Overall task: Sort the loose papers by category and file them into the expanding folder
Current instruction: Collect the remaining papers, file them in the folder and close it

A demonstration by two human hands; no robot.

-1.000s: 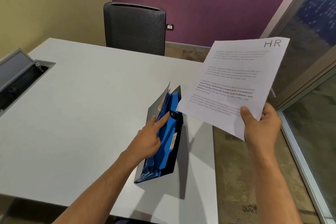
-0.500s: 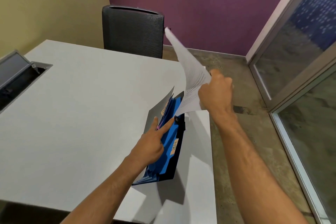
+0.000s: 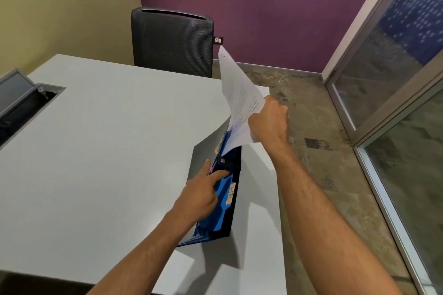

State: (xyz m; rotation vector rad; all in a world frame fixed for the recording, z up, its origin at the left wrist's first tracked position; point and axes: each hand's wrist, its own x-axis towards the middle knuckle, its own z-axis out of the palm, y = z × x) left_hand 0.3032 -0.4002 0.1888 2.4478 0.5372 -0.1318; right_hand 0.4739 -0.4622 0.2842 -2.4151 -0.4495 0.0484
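orange tab label (image 3: 230,193) on blue folder divider (image 3: 221,208) – reads "HR", sheet (image 3: 241,103) txt illegible

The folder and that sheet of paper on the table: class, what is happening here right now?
A person is filing a paper. The right hand grips a printed sheet and lowers its bottom edge into the open expanding folder, which stands on the white table. The left hand spreads the blue dividers to keep a pocket open. A tab near the fingers seems to read HR. The sheet is only partly in.
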